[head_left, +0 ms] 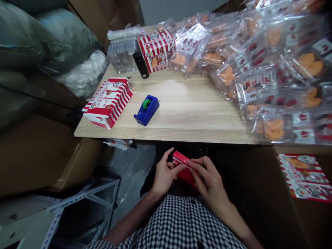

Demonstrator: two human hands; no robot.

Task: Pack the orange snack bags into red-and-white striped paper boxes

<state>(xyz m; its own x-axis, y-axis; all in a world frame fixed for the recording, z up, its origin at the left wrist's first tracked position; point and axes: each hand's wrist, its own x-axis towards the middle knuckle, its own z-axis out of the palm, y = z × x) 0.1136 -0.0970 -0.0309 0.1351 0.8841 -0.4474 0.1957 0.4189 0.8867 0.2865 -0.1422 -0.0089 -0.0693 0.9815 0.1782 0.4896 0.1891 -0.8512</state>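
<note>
Below the table's front edge, close to my body, both hands hold a red and white striped carton (pixel 185 173). My left hand (pixel 166 173) grips its left side, with the thumb on the top edge and the index finger raised. At the carton's right end, my right hand (pixel 207 174) pinches the top edge between thumb and fingers. The carton's lower part is dark and partly hidden by my hands.
On the wooden table (pixel 186 121) are a blue tape dispenser (pixel 147 111), a stack of striped cartons (pixel 110 98), a standing striped box (pixel 158 50) and a black bottle (pixel 141 64). Clear bags of orange pieces (pixel 275 129) cover the right. A filled pack (pixel 306 176) lies in a cardboard box below.
</note>
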